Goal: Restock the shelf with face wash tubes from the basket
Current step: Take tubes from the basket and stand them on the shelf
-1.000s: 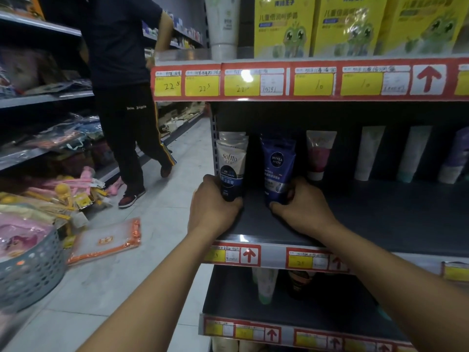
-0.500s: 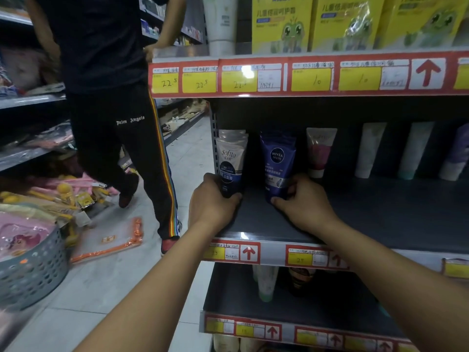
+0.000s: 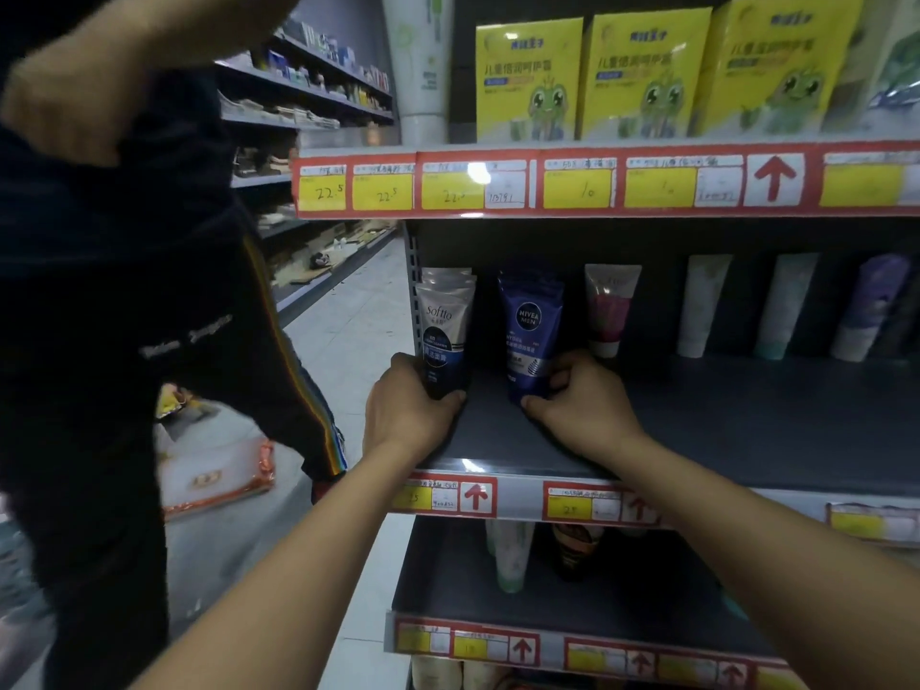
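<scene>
Dark shelf (image 3: pixel 697 430) in a shop aisle, red price strip along its edge. Left hand (image 3: pixel 405 415) grips the Softto tube (image 3: pixel 445 331); right hand (image 3: pixel 582 405) grips the Nivea tube (image 3: pixel 530 331), both upright at the shelf's left end. A person (image 3: pixel 124 291) stands left.

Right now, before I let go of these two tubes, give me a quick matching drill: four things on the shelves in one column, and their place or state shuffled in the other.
Things:
1. Softto tube
2. Nivea Men tube
3. pink-and-white tube
4. yellow frog boxes

Place or state:
A. on the shelf above, in a row
B. gripped at its base by the left hand
C. standing untouched just right of the blue tube
D. gripped at its base by the right hand

Pairs: 1-B, 2-D, 3-C, 4-A
</scene>
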